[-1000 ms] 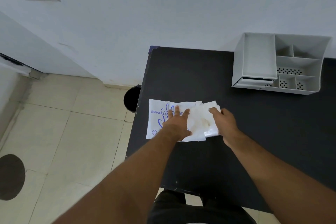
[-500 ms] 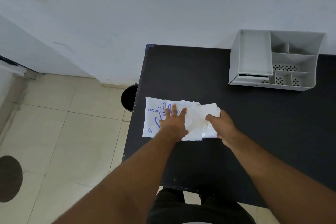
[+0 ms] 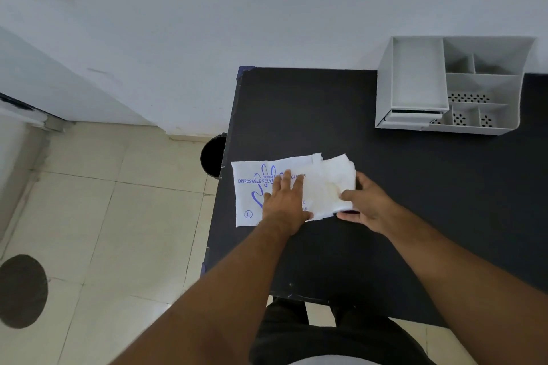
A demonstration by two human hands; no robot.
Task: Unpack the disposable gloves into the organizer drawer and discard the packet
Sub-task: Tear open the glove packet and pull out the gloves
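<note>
A white packet point(image 3: 250, 195) with blue print of a hand lies flat near the left edge of the black table point(image 3: 326, 104). My left hand point(image 3: 283, 201) presses flat on the packet's middle, fingers spread. A wad of thin translucent gloves point(image 3: 332, 184) sticks out of the packet's right end. My right hand point(image 3: 366, 206) pinches that wad at its right edge, thumb on top. The grey organizer point(image 3: 450, 86) stands at the table's back right, its drawer slightly out at the lower left.
A black round bin point(image 3: 213, 157) stands on the tiled floor just left of the table. A white wall runs behind the table. A dark round mark lies on the floor at far left.
My right hand has slid from on top of the glove wad to its right edge and closed around it. The left hand has stayed pressed on the packet.
</note>
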